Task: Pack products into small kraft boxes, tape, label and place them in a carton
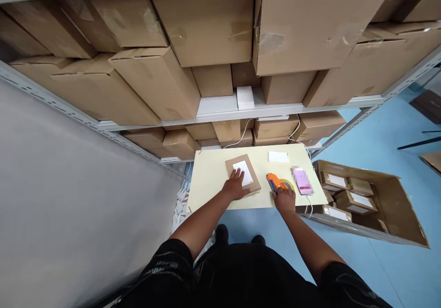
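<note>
My left hand lies flat with spread fingers on a small brown cardboard box, partly over the white label on its top. To the right, my right hand is closed around an orange tape dispenser with a yellowish roll of tape. A blue part shows on the dispenser's left side. Both the box and the dispenser are at the pale yellow table. Beyond the dispenser lies a white label or card. A phone with a purple screen, partly pixelated, lies right of my right hand.
Shelves filled with cardboard boxes rise behind the table, some boxes overhanging. At the right, a large open carton holds several small labelled boxes. A white cable hangs at the table's right side. A grey wall stands left.
</note>
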Motion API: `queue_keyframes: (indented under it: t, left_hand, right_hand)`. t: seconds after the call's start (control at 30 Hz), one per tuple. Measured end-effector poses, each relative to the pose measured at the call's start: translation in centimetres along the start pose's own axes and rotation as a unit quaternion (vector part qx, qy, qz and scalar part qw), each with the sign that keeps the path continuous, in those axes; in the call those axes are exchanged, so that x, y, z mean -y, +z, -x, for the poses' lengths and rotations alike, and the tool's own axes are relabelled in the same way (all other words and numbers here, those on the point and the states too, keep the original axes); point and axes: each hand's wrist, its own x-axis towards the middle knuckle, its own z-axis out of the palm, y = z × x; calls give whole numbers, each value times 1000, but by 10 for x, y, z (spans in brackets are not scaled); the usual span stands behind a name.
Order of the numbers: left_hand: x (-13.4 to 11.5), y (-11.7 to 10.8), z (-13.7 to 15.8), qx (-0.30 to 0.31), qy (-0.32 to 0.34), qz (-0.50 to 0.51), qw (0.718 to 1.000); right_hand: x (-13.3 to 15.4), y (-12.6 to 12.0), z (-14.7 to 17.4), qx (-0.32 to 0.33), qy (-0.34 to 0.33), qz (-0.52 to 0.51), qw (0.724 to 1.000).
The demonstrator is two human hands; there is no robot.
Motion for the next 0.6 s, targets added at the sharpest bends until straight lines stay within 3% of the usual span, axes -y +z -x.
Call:
queue_keyframes:
  t: [0.1, 0.2, 0.23, 0.3, 0.37, 0.4, 0.43, 0.6]
  left_hand:
    - [15, -23, -12, -36, -14, 31, 999]
    - [38, -51, -38, -90, -41, 35, 994]
    - [45, -59, -47, -94, -55, 43, 993]
    - [60, -68, -63, -72, -77, 69, 992]
    - [72, -68, -69, -40, -86, 95, 991]
    - [78, -65, -67, -30, -88, 104, 990]
    - [83, -61, -62, -25, -91, 109, 990]
    - [109, -31, -1, -7, -105, 143, 984]
  right_hand:
    - [4, -6, 20, -20, -2, -91, 996]
    - [31, -3, 43, 89, 74, -259, 959]
    - [44, 1, 49, 149, 109, -324, 928]
    - [73, 10, 55, 240, 190, -458, 834]
    - [99, 17, 52, 269, 244, -545, 756]
    - [109, 18, 47, 263, 258, -564, 739]
    - [117, 18, 41, 252, 263, -562, 743]
    - [127, 3, 8, 206, 252, -420, 847]
